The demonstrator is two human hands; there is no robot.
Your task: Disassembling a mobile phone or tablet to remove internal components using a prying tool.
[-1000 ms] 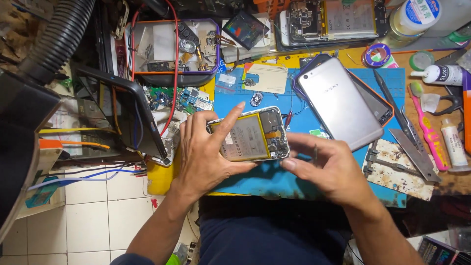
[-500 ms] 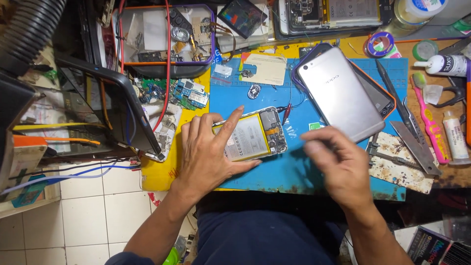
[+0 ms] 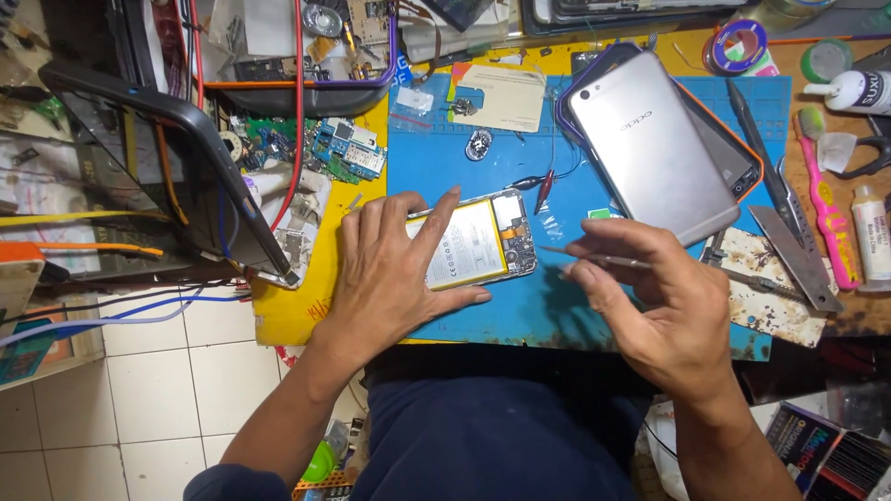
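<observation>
My left hand (image 3: 394,269) lies flat, fingers spread, pressing on the opened smartphone with its pale yellow battery and exposed circuit board (image 3: 478,241); the palm covers the phone's near end, the index finger runs along its upper edge and the thumb lies under its lower edge. The phone rests on the blue silicone work mat (image 3: 520,315), directly under that hand. My right hand (image 3: 664,306), just to the right of the phone and apart from it, is loosely curled, thumb and forefinger pinched on thin metal tweezers (image 3: 580,255) whose tip points left toward the phone's board end without touching it. Beyond my right hand, a silver smartphone lying face down (image 3: 650,148) sits on a dark phone with an orange rim. To the far right of that hand lies a pink toothbrush (image 3: 826,209). Beyond my left hand are loose green circuit boards (image 3: 339,153).
</observation>
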